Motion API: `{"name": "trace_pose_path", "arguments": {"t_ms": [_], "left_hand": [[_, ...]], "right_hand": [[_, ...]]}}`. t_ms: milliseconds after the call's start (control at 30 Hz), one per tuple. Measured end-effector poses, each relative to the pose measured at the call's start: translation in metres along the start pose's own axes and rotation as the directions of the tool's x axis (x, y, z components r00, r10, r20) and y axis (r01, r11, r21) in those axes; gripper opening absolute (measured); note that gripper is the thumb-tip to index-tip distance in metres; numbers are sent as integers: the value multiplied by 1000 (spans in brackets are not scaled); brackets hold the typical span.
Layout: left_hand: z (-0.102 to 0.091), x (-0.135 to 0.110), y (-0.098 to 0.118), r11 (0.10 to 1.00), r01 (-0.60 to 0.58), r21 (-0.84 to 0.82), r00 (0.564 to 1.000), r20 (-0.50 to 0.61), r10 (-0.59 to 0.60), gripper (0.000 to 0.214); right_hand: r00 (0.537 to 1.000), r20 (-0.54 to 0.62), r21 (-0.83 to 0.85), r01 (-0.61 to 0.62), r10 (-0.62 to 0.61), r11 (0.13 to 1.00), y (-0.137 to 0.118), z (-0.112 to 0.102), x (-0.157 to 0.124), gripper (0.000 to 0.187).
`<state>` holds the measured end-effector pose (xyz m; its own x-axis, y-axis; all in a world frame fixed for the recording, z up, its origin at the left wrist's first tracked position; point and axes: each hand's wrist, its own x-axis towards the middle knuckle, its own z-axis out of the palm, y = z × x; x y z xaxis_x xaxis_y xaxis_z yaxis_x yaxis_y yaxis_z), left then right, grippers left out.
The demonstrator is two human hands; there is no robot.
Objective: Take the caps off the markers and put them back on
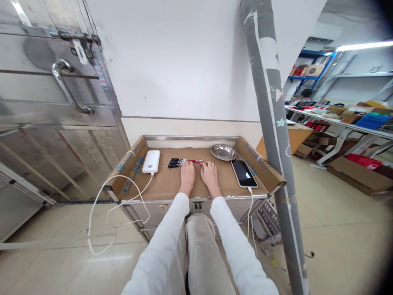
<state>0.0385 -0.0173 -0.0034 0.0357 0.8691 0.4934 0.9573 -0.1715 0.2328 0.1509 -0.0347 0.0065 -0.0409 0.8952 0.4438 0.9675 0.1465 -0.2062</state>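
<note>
Several pens with black caps or ends (174,163) lie side by side on the brown cardboard top of a small cabinet. Among them, on the right side of the bundle, a red pen (196,161) points sideways between my hands. My left hand (187,175) is closed, its fingertips on the red pen near the other pens. My right hand (210,175) is closed too, fingers bent down at the red pen's right end. The fingertips are partly hidden, and the pens' near ends are covered by my left hand.
A white power bank (151,162) with a cable lies left. A round metal dish (223,152) sits back right, and a phone (244,173) on a cable lies right. Cardboard walls (259,166) edge the top. A tall grey roll (273,123) leans beside it.
</note>
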Motion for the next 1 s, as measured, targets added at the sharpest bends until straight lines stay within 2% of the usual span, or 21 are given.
{"name": "trace_pose_path", "arguments": {"t_ms": [133,233,367,500,600,833,1000], "left_hand": [[2,0,0,998,-42,-38,999,0,43,31],[-3,-2,1,999,-20,-40,1000,-9,20,31],[-14,-5,3,989,146,-20,983,-109,-148,29],[-19,-9,4,942,329,-62,912,-237,-334,30],[-17,-12,4,913,395,-100,873,-269,-407,32],[-13,-13,2,934,356,5,911,-223,-346,31],[-13,-11,1,970,230,75,963,-164,-215,24]], "right_hand": [[1000,4,3,5,-5,1000,0,0,0,32],[1000,10,11,11,-11,1000,0,1,0,32],[1000,14,26,19,-20,999,1,3,3,32],[998,-4,50,70,-70,996,0,3,3,31],[995,-14,61,97,-96,993,-1,1,3,30],[994,-27,81,107,-105,991,-2,-1,3,33],[986,-17,114,170,-169,979,-3,-4,2,43]]}}
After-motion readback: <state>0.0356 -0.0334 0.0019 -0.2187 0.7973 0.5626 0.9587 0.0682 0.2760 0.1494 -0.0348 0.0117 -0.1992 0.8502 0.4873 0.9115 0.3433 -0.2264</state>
